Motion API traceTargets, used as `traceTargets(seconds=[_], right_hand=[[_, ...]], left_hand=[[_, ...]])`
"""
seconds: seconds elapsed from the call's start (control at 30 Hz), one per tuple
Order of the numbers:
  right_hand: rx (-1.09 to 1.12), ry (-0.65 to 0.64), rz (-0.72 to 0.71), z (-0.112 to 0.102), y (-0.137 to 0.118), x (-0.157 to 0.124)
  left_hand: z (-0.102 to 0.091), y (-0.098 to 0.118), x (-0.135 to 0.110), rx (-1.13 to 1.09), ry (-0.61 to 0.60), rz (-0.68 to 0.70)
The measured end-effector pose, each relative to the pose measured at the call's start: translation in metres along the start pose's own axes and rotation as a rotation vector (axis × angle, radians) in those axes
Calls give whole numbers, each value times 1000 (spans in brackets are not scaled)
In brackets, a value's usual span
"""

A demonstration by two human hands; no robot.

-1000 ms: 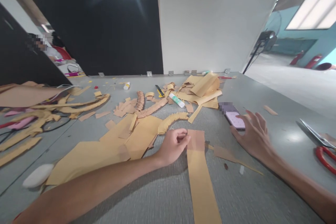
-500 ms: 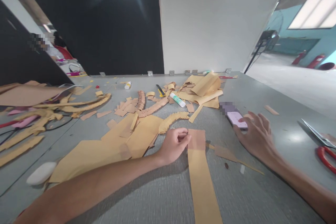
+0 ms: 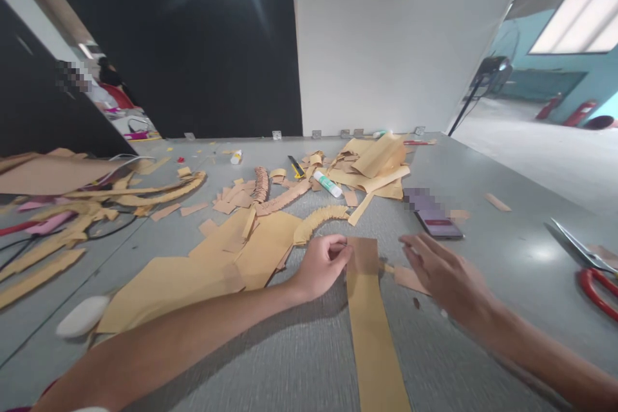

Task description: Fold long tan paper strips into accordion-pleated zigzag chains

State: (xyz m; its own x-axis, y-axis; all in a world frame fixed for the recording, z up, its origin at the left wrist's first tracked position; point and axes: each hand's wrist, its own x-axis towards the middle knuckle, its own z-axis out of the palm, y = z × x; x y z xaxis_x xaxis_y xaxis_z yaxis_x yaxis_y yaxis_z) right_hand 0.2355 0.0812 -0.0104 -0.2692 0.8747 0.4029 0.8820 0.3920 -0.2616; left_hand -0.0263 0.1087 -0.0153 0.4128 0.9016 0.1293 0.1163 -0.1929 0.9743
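Observation:
My left hand pinches the upper left corner of a small brown paper piece. That piece lies over the end of a long tan paper strip, which runs down toward me. To the right, my right hand is open with its fingers stretched toward the strip, holding nothing. Beneath its fingers a narrow brown paper scrap is partly covered. A smartphone with its screen lit lies just beyond that hand. Past my left hand curves a pleated tan paper band.
Behind are a glue stick, a box cutter and crumpled paper. Red-handled scissors lie at the right. Leftward are large tan sheets, a white computer mouse and paper strips. A person is far left.
My right hand has left the smartphone and moved left and toward me, near the paper strip. The phone's screen display has changed. My left hand keeps its pinch in place.

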Motion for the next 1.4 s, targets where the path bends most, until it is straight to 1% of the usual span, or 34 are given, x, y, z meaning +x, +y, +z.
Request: traceTargets(seconds=[0.03,0.1,0.17,0.23,0.33,0.47,0.77,0.97,1.1,1.23,1.3,1.37,1.4], right_hand=[[113,-36,38,0,-11,0],[312,-147,113,0,-33,2],[446,-188,156,3,-47,6],[534,-164,170,9,-53,9],[622,-98,188,20,-50,11],[648,-106,173,27,-42,9],[648,-129,177,24,-42,7],[642,-121,204,22,-42,7],[531,-109,177,23,-42,4],[332,10,78,21,-43,2],[148,62,13,16,-42,4],[-136,73,-24,8,-37,9],[-303,57,-18,4,-32,12]], left_hand=[[0,-1,0,-2,8,2],[0,-4,1,-15,16,4],[1,-4,1,-28,16,7],[1,-4,1,-46,10,6],[1,-2,0,-59,-6,-3],[1,-2,0,-2,-15,-3],[1,-2,0,31,-49,-15],[0,-2,0,53,-41,-15],[1,-3,0,44,-37,-11],[2,-1,0,19,-21,-18],[2,0,0,-10,-23,-19],[1,0,0,-18,-25,-19],[1,0,0,-10,-22,-18]])
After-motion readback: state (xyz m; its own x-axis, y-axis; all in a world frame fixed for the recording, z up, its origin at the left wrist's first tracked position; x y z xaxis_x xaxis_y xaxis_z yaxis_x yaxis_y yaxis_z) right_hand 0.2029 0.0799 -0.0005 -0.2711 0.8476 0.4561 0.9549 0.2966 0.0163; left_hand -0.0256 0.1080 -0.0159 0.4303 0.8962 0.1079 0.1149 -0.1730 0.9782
